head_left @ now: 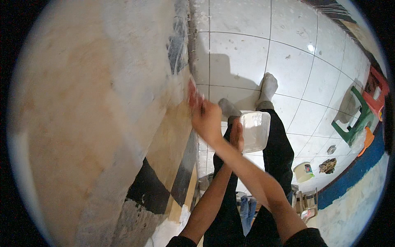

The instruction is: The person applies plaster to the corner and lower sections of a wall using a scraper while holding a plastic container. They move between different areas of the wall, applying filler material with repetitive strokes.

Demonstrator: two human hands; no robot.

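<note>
My right hand reaches across my left forearm to the wall on the left. It is closed around a red hand tool with white along its edge, blurred by motion, so its exact kind is unclear. The tool is at the low part of the wall, near where it meets the floor. My left hand holds a clear plastic tub by its left side. Whitish material coats the inside of the tub, which is above the floor between my legs.
White floor tiles carry whitish specks. Black and tan diamonds show lower on the wall. To the right are a green stool, a red stool, an orange item, a pale bucket and a crumpled cloth.
</note>
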